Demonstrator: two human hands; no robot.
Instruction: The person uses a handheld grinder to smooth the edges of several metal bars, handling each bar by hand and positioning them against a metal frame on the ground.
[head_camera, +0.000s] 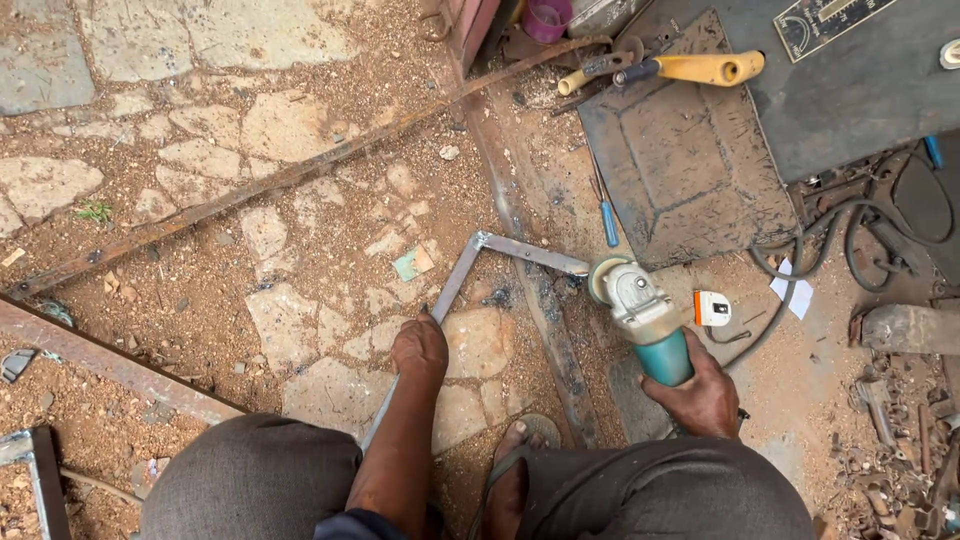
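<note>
The left hand (420, 347) presses down with closed fingers on one leg of a welded angle-iron frame (470, 268) lying on the stone-and-dirt ground, while the right hand (703, 392) is wrapped tight around the teal body of an angle grinder (640, 305), its disc set at the end of the frame's other leg, near the lower-left corner of a rusty steel plate (690, 150). The main risk, as I judge it, is kickback: the frame rests on uneven stones and is pinned only by one hand, so if the disc catches an edge the frame may jump or the one-handed grinder may twist. The bare left forearm and a sandalled foot (515, 470) lie near the work, open to sparks or a slipping disc. Cables (800, 265) trail just beside the grinder at the plate's lower-right corner and could snag or get cut. A yellow-handled hammer (690, 68) lies at the plate's top edge, well apart.
</note>
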